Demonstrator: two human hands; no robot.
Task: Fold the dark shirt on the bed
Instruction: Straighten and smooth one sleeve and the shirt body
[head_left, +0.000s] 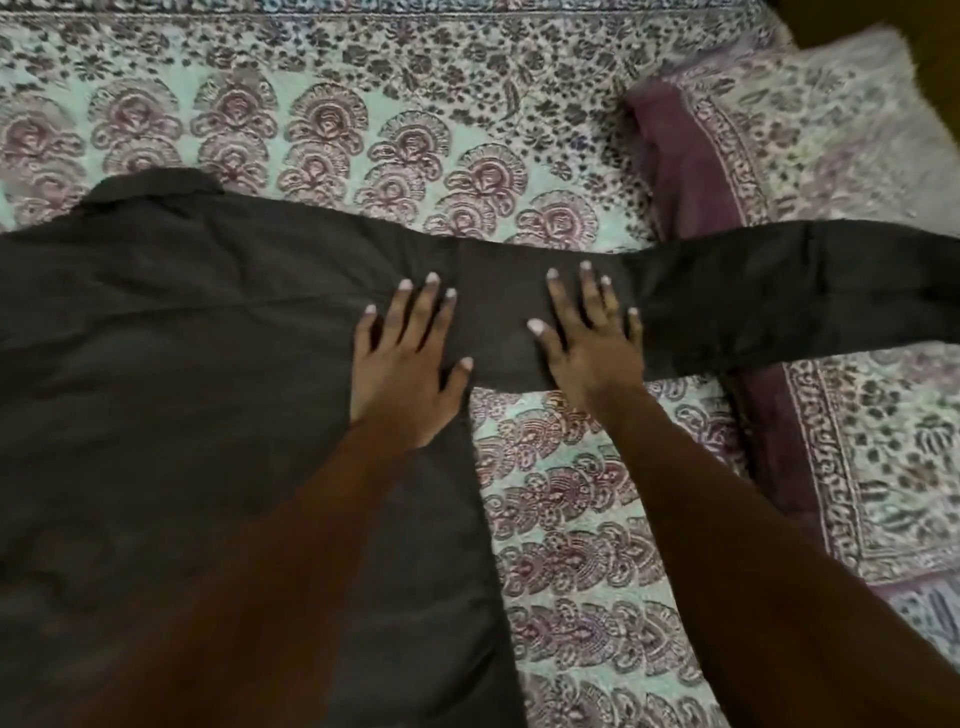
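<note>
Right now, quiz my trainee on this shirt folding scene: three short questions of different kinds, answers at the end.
1. True or false: the left hand grips a bunched fold of the dark shirt.
2. The spread sleeve runs out over: A) the purple-edged pillow; B) a chair; C) a towel.
3. Which hand lies flat on the sleeve?
Key: 1 false, it lies flat with fingers spread; 2 A; 3 the right hand.
</note>
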